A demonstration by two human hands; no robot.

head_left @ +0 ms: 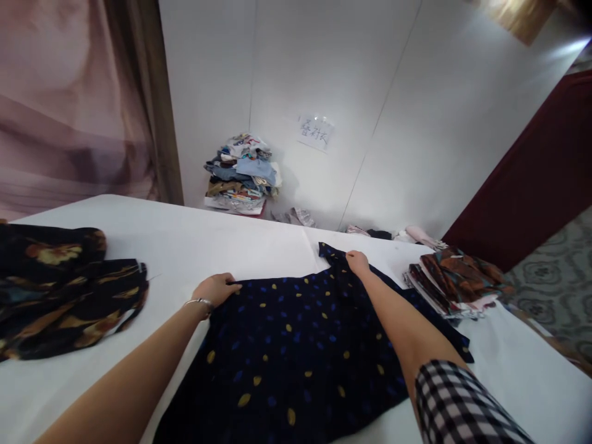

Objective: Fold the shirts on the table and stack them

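Uneven pull could probably skew the dark leaf-print garment [287,351] — one hand tugging harder would do it. It's spread on the white table [176,240], its far-left corner pinched between the left hand's [215,290] thumb and fingers — right hand's [357,263] fingers clamp its far edge.

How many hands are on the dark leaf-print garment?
2. The left hand grips the dark garment at its upper-left corner in the picture; the right hand grips it farther right, near its far edge. No other hands show.
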